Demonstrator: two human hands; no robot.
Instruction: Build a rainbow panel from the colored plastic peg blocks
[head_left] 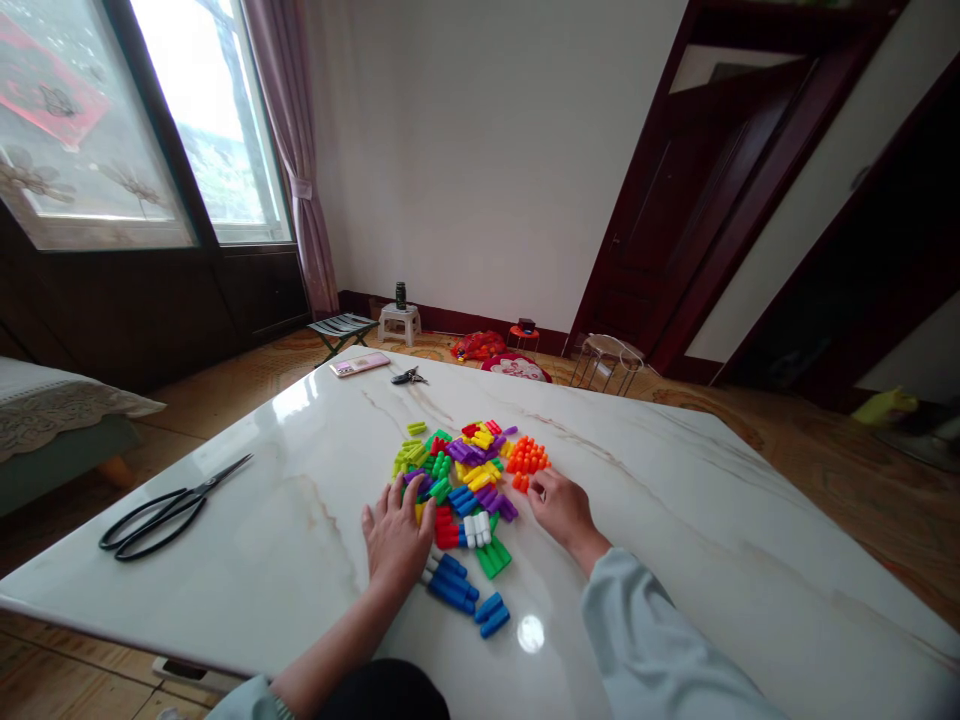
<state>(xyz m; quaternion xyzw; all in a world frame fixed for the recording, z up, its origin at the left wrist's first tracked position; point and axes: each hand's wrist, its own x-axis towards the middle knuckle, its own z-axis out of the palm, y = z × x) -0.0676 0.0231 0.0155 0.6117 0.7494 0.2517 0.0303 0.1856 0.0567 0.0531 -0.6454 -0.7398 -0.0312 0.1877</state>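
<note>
A pile of colourful plastic bullet-shaped building blocks (472,475) lies on a glossy white marble-patterned table (300,580). My left hand (397,535) rests at the pile's left side, palm down and fingers apart, over yellow and purple pieces. At the right side, the bent fingers of my right hand (564,510) pinch at a small orange building block (520,482); the fingertips partly hide the contact. Just beyond it sits a cluster of orange blocks (529,455). Blue blocks (454,583) lie close to my left wrist, beside green blocks (493,558) and white blocks (477,530).
Black-handled scissors (169,515) lie on the table's left part. A phone (360,364) and keys (409,377) are near the far edge. Beyond the table stand a folding stool (343,328), a white stool (400,322) and a round stool (609,350).
</note>
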